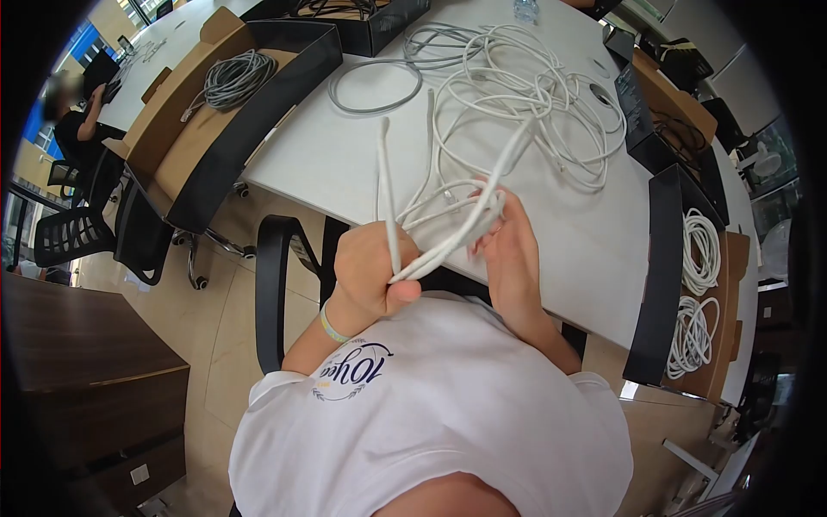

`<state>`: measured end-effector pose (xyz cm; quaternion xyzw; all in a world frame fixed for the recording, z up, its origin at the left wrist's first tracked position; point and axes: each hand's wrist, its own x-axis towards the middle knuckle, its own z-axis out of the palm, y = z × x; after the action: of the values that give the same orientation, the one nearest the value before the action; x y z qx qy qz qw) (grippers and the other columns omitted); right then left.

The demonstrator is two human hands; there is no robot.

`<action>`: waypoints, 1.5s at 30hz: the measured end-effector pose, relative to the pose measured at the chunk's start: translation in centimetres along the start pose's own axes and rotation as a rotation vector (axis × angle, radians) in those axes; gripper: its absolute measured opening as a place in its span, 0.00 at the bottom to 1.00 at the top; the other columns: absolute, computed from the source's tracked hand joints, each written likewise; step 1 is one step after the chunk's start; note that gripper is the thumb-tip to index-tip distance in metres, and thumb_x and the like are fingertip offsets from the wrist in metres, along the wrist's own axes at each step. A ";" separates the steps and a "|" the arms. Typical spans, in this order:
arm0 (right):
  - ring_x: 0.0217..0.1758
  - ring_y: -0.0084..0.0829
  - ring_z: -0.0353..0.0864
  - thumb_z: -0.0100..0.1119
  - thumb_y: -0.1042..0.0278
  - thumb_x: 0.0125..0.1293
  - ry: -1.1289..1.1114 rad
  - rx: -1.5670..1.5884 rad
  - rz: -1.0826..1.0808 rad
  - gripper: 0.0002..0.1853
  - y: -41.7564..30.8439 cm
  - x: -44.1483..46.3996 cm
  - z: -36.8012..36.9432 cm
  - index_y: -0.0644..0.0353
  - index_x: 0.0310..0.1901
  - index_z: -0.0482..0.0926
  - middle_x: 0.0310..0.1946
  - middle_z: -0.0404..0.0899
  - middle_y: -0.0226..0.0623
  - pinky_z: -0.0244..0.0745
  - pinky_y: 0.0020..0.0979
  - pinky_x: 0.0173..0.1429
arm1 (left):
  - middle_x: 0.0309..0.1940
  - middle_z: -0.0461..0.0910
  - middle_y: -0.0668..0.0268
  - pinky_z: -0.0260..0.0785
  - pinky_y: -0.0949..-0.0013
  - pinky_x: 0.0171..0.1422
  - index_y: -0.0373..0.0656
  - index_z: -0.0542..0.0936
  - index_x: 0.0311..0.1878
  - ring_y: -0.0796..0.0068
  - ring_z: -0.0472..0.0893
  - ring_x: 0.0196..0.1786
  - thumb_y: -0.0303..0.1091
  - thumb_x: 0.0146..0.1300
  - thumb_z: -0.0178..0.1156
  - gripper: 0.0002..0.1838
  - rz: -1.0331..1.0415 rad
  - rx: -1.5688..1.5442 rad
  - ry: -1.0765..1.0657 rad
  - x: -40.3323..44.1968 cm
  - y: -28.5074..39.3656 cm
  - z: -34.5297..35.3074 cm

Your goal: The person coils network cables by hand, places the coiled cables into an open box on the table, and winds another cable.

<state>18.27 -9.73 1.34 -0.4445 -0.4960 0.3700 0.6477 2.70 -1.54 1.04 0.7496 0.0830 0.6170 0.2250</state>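
My left hand [370,263] is closed round one end of several loops of white cable [461,237], and a short length of cable stands up from its fist. My right hand [510,246] has its fingers curled at the other end of the loops, partly hidden behind the strands. Both hands are above the near edge of the white table [577,267]. From the loops, cable runs up to a loose, tangled pile of white cable [538,95] farther back on the table.
A long black box [284,112] at left holds a grey cable coil [239,79]. A loose grey cable [332,90] lies beside it. At right, another box [653,267] holds white coils [700,250]. Chairs [271,293] stand below the table edge. A person [73,129] sits far left.
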 end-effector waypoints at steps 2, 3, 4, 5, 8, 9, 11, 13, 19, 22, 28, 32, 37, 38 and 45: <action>0.53 0.29 0.68 0.35 0.27 0.62 -0.015 0.189 0.170 0.48 -0.3 0.0 0.2 0.69 0.66 0.53 0.59 0.63 0.44 0.61 0.30 0.59 | 0.14 0.66 0.66 0.55 0.70 0.16 0.40 0.71 0.21 0.69 0.66 0.14 0.54 0.65 0.49 0.26 0.064 -0.010 -0.017 0.3 -0.4 0.0; 0.55 0.31 0.68 0.34 0.25 0.60 0.048 0.182 0.116 0.50 -1.0 0.3 0.8 0.69 0.66 0.51 0.60 0.62 0.46 0.62 0.32 0.60 | 0.14 0.65 0.67 0.55 0.70 0.17 0.42 0.71 0.20 0.69 0.65 0.14 0.54 0.61 0.54 0.24 0.149 -0.008 -0.149 0.6 -0.4 0.0; 0.56 0.32 0.68 0.33 0.23 0.59 0.109 0.173 0.060 0.52 -1.4 0.6 1.2 0.69 0.67 0.50 0.61 0.61 0.48 0.62 0.33 0.62 | 0.14 0.63 0.68 0.55 0.70 0.17 0.43 0.70 0.20 0.69 0.64 0.14 0.53 0.57 0.59 0.23 0.235 -0.007 -0.279 0.9 -0.3 0.0; 0.63 0.42 0.64 0.37 0.22 0.55 0.080 0.224 0.040 0.56 -1.5 0.6 1.2 0.70 0.68 0.47 0.64 0.55 0.53 0.59 0.38 0.67 | 0.14 0.61 0.69 0.55 0.71 0.17 0.44 0.69 0.19 0.71 0.64 0.15 0.53 0.54 0.61 0.23 0.227 -0.031 -0.294 1.2 -0.1 0.6; 0.69 0.52 0.55 0.44 0.21 0.51 0.066 0.449 0.084 0.60 -2.0 0.7 0.8 0.74 0.67 0.45 0.66 0.51 0.58 0.51 0.44 0.72 | 0.14 0.61 0.70 0.57 0.72 0.18 0.47 0.66 0.18 0.74 0.65 0.15 0.52 0.54 0.61 0.22 0.302 0.045 -0.410 1.2 0.0 1.4; 0.68 0.57 0.55 0.56 0.33 0.55 0.055 0.633 0.037 0.56 -1.9 0.8 0.6 0.77 0.66 0.44 0.66 0.51 0.61 0.56 0.45 0.70 | 0.14 0.61 0.70 0.57 0.72 0.18 0.47 0.66 0.18 0.74 0.65 0.15 0.52 0.54 0.61 0.22 0.302 0.037 -0.410 1.1 0.1 1.6; 0.66 0.56 0.59 0.58 0.44 0.57 0.073 0.457 0.084 0.51 -3.6 0.6 0.6 0.77 0.66 0.44 0.66 0.51 0.62 0.62 0.42 0.67 | 0.15 0.66 0.70 0.58 0.72 0.17 0.45 0.68 0.18 0.74 0.68 0.16 0.51 0.52 0.64 0.22 0.263 0.016 -0.622 0.9 0.1 1.9; 0.62 0.45 0.69 0.58 0.81 0.56 0.083 0.389 0.219 0.42 -4.6 0.2 0.2 0.72 0.69 0.43 0.64 0.58 0.53 0.60 0.39 0.67 | 0.14 0.66 0.70 0.60 0.73 0.18 0.45 0.67 0.17 0.73 0.68 0.16 0.50 0.51 0.65 0.23 0.248 0.030 -0.633 0.4 0.1 2.4; 0.42 0.36 0.83 0.46 0.81 0.59 0.060 -0.197 0.334 0.31 -5.3 -0.5 -1.8 0.72 0.66 0.53 0.47 0.76 0.56 0.78 0.28 0.44 | 0.15 0.67 0.71 0.65 0.72 0.21 0.47 0.70 0.18 0.74 0.72 0.19 0.50 0.52 0.63 0.20 0.240 0.107 -0.742 0.1 -0.2 2.6; 0.34 0.30 0.83 0.45 0.80 0.61 0.125 -0.091 0.196 0.29 -4.7 -0.8 -1.6 0.73 0.65 0.57 0.36 0.80 0.50 0.78 0.26 0.39 | 0.16 0.66 0.71 0.64 0.72 0.21 0.46 0.69 0.18 0.75 0.71 0.19 0.50 0.51 0.64 0.20 0.250 0.093 -0.729 0.9 -0.1 2.5; 0.28 0.22 0.79 0.46 0.78 0.63 -0.089 0.144 0.271 0.25 -5.2 -0.8 -3.4 0.73 0.63 0.61 0.28 0.79 0.39 0.76 0.21 0.34 | 0.35 0.74 0.63 0.66 0.62 0.46 0.40 0.73 0.42 0.62 0.75 0.39 0.56 0.32 0.75 0.38 0.025 -0.083 -0.255 1.9 -1.0 1.1; 0.26 0.19 0.77 0.46 0.79 0.61 -0.183 0.238 0.267 0.26 -5.1 -1.3 -3.8 0.72 0.63 0.61 0.27 0.78 0.38 0.72 0.18 0.30 | 0.56 0.63 0.53 0.64 0.60 0.56 0.33 0.57 0.63 0.59 0.67 0.55 0.47 0.36 0.76 0.54 -0.315 0.006 -0.327 3.4 -1.2 1.2; 0.19 0.17 0.71 0.48 0.80 0.57 -0.101 0.002 0.176 0.35 -4.8 -1.8 -1.9 0.73 0.67 0.50 0.24 0.78 0.40 0.66 0.16 0.25 | 0.38 0.77 0.58 0.69 0.73 0.42 0.36 0.73 0.54 0.70 0.77 0.38 0.20 0.49 0.61 0.25 -0.437 -0.266 -0.695 3.7 -1.0 1.1; 0.21 0.16 0.71 0.50 0.80 0.56 -0.040 -0.099 0.138 0.38 -4.9 -2.0 -1.4 0.72 0.68 0.46 0.25 0.79 0.39 0.65 0.15 0.26 | 0.33 0.77 0.59 0.68 0.73 0.37 0.38 0.77 0.47 0.69 0.77 0.33 0.15 0.49 0.57 0.19 -0.419 -0.203 -0.584 3.9 -0.5 1.4; 0.30 0.20 0.78 0.66 0.82 0.47 0.579 -0.829 -0.142 0.46 -3.4 -1.5 1.7 0.64 0.68 0.50 0.43 0.77 0.46 0.74 0.20 0.35 | 0.27 0.77 0.61 0.67 0.74 0.31 0.38 0.80 0.39 0.69 0.76 0.27 0.15 0.47 0.59 0.14 -0.219 -0.068 -0.560 4.0 -1.4 0.7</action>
<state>16.42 -11.86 4.27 -0.7138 -0.4301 -0.0413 0.5512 4.45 1.12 3.91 0.8691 0.0774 0.3607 0.3296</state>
